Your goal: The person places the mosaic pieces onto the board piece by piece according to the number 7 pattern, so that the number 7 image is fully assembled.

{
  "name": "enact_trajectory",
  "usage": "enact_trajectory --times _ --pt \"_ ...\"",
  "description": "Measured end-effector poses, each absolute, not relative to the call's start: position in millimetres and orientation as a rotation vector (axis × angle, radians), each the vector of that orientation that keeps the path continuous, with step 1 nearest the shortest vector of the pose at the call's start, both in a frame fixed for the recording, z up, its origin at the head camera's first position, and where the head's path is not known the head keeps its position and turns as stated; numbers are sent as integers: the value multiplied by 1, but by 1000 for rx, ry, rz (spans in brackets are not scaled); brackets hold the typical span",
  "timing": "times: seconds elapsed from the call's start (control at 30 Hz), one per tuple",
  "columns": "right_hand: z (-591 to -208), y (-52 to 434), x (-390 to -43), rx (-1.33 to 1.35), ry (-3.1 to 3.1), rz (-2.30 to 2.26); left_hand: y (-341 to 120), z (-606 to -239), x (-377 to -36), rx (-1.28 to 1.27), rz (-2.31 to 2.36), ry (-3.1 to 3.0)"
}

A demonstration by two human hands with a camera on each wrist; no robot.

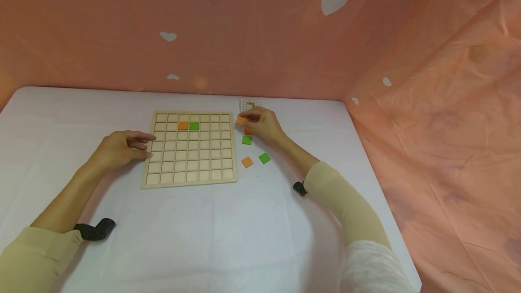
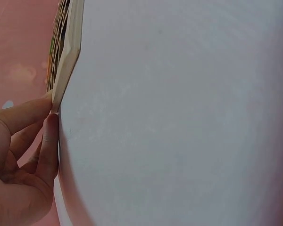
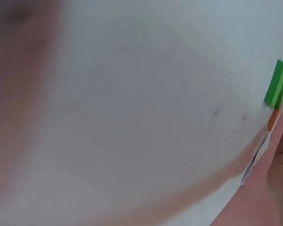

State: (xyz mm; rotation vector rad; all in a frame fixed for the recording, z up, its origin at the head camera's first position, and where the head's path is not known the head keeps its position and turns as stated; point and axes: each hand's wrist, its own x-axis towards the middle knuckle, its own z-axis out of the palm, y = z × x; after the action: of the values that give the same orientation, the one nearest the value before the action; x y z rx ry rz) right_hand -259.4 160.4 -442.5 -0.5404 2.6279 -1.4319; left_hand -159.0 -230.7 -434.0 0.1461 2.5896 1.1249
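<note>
A wooden grid board (image 1: 191, 186) lies on the white table, with an orange tile (image 1: 183, 125) and a green tile (image 1: 194, 125) side by side in its second row from the far edge. My left hand (image 1: 120, 149) touches the board's left rim with fingertips and thumb; the left wrist view shows these tips at the board's edge (image 2: 68, 70). Just off the right rim, my right hand (image 1: 263, 124) pinches an orange square tile (image 1: 241, 119) between thumb and fingers. Only part of that hand (image 3: 280, 174) enters the right wrist view, and its tile is not clearly visible there.
Below the right hand lie another orange tile (image 1: 248, 131) and a green tile (image 1: 247, 140). Nearer are a loose orange tile (image 1: 247, 162) and a green tile (image 1: 264, 158). A small printed grid card (image 1: 249, 103) lies behind the right hand, partly covered. A pinkish-orange curtain (image 1: 244, 35) hangs behind the table.
</note>
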Motion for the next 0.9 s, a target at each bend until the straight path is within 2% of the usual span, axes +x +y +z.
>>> enact_trajectory --times 0.9 --pt "-443 94 -263 -734 2621 -1275 -231 -435 -157 151 1114 2603"
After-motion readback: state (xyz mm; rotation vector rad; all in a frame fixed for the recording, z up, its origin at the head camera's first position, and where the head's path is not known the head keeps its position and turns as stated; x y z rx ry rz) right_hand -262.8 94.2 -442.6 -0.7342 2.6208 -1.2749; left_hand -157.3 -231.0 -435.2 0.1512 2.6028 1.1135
